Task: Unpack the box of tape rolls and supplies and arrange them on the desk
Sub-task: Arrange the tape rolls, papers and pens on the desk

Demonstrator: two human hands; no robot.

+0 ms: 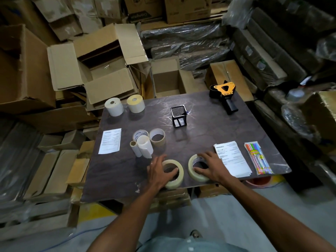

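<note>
Arranging: I set two rolls on the desk (pixel 209 124).
Left hand (pixel 160 171): fingers curled round left tape roll (pixel 177 177).
Right hand (pixel 211 167): spread flat on right tape roll (pixel 192 167).
Next: I judge both need squaring, then release.

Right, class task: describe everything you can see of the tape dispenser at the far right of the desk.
The tape dispenser is a hand-held gun type with a black body, an orange-yellow side plate pierced by a triangular cut-out, and a thick black handle pointing toward the person. It looks like plastic with a metal plate. It lies on its side near the far right corner of the dark desk, untouched by either hand and apart from the mesh pen holder. Whether a roll is loaded cannot be told.
</note>
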